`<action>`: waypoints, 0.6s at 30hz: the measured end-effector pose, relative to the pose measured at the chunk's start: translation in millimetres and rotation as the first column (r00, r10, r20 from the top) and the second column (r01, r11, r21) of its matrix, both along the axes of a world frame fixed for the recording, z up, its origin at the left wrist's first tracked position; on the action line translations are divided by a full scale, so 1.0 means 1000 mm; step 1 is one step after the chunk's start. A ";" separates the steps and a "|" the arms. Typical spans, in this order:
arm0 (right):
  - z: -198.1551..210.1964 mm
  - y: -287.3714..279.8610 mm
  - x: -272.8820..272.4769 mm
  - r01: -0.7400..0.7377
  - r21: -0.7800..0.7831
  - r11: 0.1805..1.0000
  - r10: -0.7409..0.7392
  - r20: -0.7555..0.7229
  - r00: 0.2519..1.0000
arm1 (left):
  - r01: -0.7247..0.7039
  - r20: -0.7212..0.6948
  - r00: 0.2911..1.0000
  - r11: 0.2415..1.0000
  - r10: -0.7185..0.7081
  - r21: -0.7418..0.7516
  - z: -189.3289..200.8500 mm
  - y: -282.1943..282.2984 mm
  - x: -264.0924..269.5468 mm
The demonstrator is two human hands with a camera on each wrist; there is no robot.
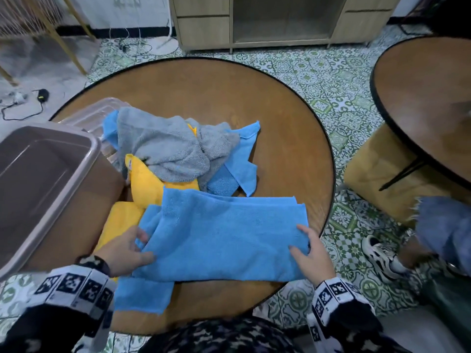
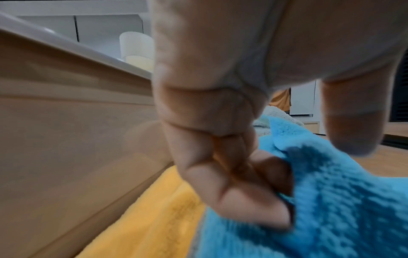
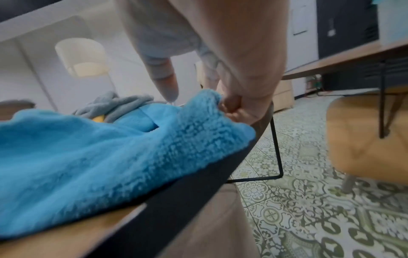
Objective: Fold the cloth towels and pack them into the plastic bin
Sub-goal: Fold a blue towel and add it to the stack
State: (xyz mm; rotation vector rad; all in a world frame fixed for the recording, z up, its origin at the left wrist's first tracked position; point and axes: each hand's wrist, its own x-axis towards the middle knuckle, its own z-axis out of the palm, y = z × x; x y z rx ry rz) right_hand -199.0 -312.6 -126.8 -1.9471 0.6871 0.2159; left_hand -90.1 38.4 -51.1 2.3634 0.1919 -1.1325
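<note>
Blue towel [image 1: 224,235] nearest, plastic bin [image 1: 48,179] bare inside, beside it

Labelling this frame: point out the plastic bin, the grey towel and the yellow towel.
plastic bin [image 1: 86,138], head view, far rim corner.
grey towel [image 1: 163,141], head view, top of heap.
yellow towel [image 1: 145,182], head view, bare fold below the grey one.

Count, taken from the plastic bin [image 1: 38,174]: 1 bin, 1 clear lid [image 1: 102,113] just behind it. Towels to its right: blue, at least 3, namely the folded one [image 1: 224,233] nearest the person, one [image 1: 142,294] under it hanging over the worktop [image 1: 216,98] edge, one [image 1: 239,159] in the heap. Grey [image 1: 165,149]: 1 or 2, can't tell. Yellow [image 1: 147,179]: 1 or 2. Round worktops: 2. Hands: 2.
</note>
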 end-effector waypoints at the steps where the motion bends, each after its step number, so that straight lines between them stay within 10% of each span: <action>1: 0.001 -0.001 0.001 0.029 0.001 1.000 -0.029 0.007 1.000 | -0.019 0.031 0.999 1.000 0.019 0.010 -0.002 -0.001 0.000; 6: 0.012 -0.001 0.022 -0.087 -0.132 0.987 0.099 0.091 0.991 | 0.103 0.309 0.941 0.987 -0.137 0.123 0.004 -0.013 0.010; 11: 0.036 0.000 0.038 0.012 -0.212 0.977 0.066 0.357 0.932 | -0.115 0.432 0.868 0.947 0.243 -0.300 0.005 0.001 0.006; 18: 0.002 0.005 0.034 -0.039 -0.297 0.954 0.004 -0.116 0.993 | -0.192 0.283 0.928 0.963 0.241 -0.189 -0.014 0.011 -0.003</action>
